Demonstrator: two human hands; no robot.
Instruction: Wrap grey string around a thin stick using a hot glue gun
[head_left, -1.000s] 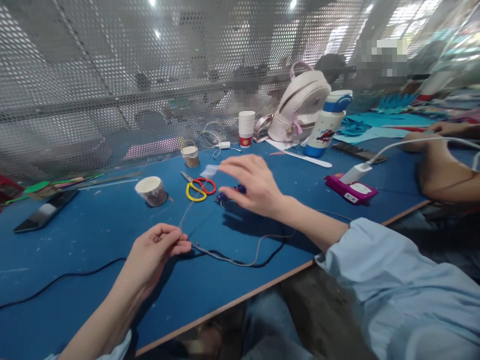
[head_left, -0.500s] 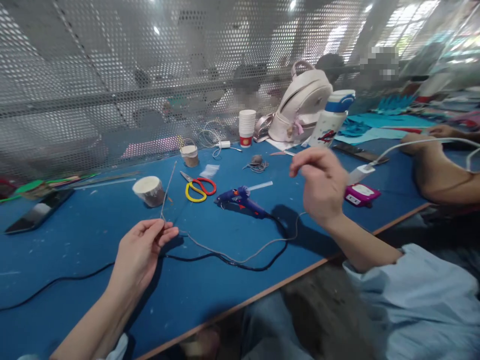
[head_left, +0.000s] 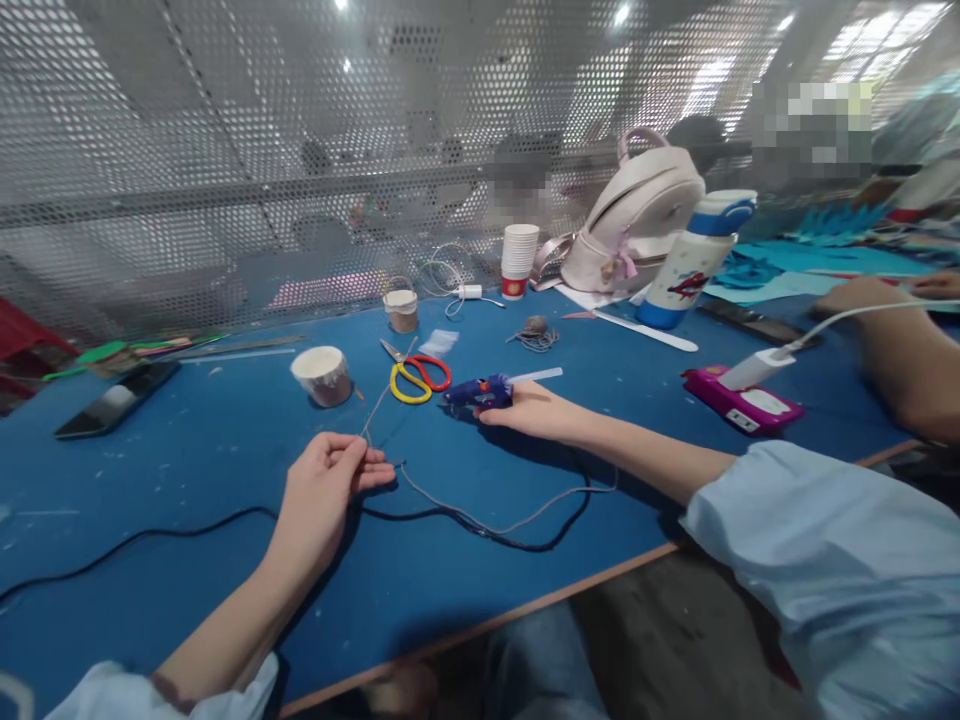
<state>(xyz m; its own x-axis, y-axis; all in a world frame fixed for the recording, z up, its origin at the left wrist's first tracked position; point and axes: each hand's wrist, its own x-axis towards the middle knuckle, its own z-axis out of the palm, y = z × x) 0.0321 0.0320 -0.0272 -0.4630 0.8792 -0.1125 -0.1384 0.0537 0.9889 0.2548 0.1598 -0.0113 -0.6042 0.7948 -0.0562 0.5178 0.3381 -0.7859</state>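
Note:
My left hand (head_left: 330, 490) pinches a thin grey cord (head_left: 487, 520) that trails right across the blue table (head_left: 187, 440); one end of the cord sticks up toward the scissors. My right hand (head_left: 529, 410) lies on the table with its fingers closed round the handle of a blue hot glue gun (head_left: 480, 390), which has a clear glue stick (head_left: 536, 375) in its back. The gun's black cable (head_left: 150, 535) loops along the table below my left hand. Red and yellow scissors (head_left: 416, 375) lie just left of the gun.
A tipped paper cup (head_left: 322, 375), a small tape roll (head_left: 403, 310), stacked paper cups (head_left: 517, 260), a wad of cord (head_left: 536, 333), a pink backpack (head_left: 637, 215), a bottle (head_left: 694, 260), a phone (head_left: 116, 400) and a pink device (head_left: 742, 400) with a white charger. Another person's arm (head_left: 900, 340) rests at right.
My right hand came down from mid-air at the right and closed on the glue gun. My left hand kept its pinch on the cord, whose free end dropped lower.

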